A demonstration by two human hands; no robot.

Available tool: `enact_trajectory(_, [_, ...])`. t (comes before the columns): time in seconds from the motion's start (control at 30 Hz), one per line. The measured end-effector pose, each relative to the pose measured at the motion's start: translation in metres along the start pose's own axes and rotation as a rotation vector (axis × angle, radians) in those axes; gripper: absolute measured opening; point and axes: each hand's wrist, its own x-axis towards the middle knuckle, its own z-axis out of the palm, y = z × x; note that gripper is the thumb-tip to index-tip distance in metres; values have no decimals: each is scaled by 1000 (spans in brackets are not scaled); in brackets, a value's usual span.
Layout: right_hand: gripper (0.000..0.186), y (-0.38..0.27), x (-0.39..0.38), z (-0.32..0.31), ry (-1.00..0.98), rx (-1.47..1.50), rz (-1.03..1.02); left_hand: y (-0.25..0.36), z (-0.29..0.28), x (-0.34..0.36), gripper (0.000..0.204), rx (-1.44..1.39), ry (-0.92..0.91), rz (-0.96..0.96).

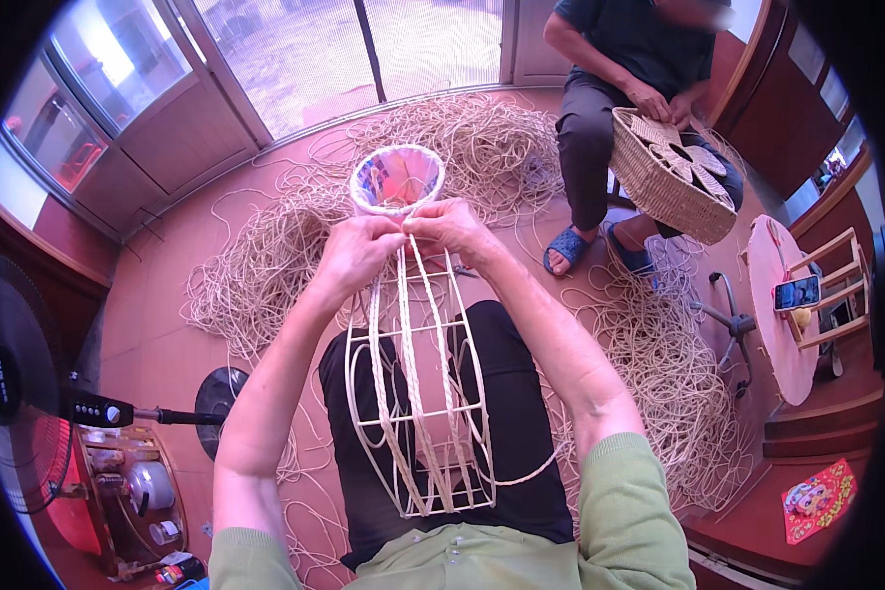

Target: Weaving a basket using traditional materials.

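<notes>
A long pale wire frame (480, 379) with crossbars lies lengthwise on my lap, over dark trousers. Several braided straw-coloured cords (410, 344) run along it from the near end to the far end. At that far end, my left hand (356, 254) pinches a cord from the left, fingertips pressed together. My right hand (452, 231) meets it from the right, its thumb and fingers also closed on cord. The fingertips of both hands almost touch, and the exact bit of cord between them is partly hidden.
Just beyond my hands stands a lined waste bin (396, 206). Heaps of loose cord (659, 383) cover the floor. At the far right a seated person (639, 59) handles a woven basket (671, 175). A fan (10, 379) is at left; a round stool (782, 305) bearing a phone, right.
</notes>
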Motion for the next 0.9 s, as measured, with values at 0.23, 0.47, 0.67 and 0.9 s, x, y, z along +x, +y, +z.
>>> enact_trajectory(0.23, [16, 28, 21, -20, 51, -45, -56, 43, 2, -16, 31, 34, -123, 268])
enact_trajectory(0.47, [14, 21, 10, -11, 101, 48, -76, 94, -27, -123, 32, 107, -142, 779])
enact_trajectory(0.67, [14, 15, 3, 1, 97, 11, -66, 84, -20, -140, 22, 26, -114, 687])
enact_trajectory(0.9, [11, 8, 1, -6, 22, 83, 76, 67, -35, -87, 14, -273, -386, 529])
